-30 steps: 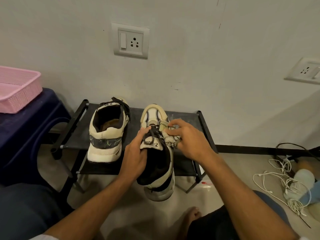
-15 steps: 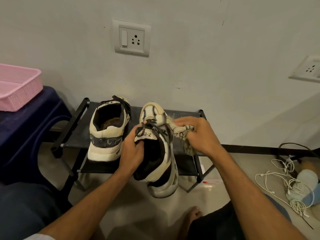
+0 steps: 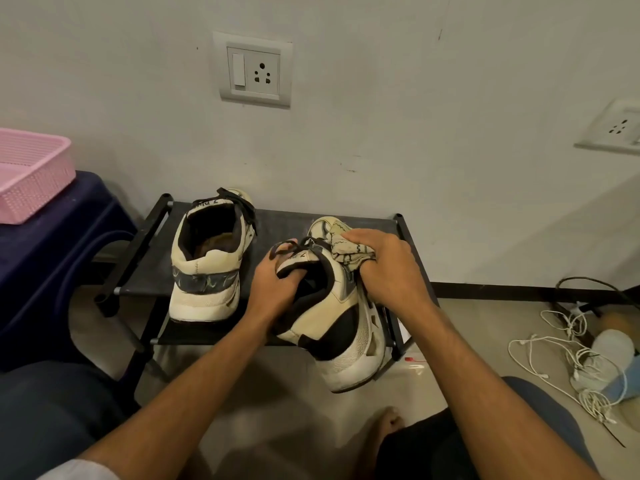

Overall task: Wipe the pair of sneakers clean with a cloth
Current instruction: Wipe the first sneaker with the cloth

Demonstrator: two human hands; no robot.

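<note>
The left hand [image 3: 273,289] gripped the tilted sneaker [image 3: 332,323] at its collar; the right hand [image 3: 388,268] pressed a bunched cloth [image 3: 348,251] against its side.

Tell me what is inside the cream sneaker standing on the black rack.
The cream-and-grey sneaker on the black metal rack shows a dark lining and a brownish insole. The toe end is covered by the tongue and black laces.
</note>
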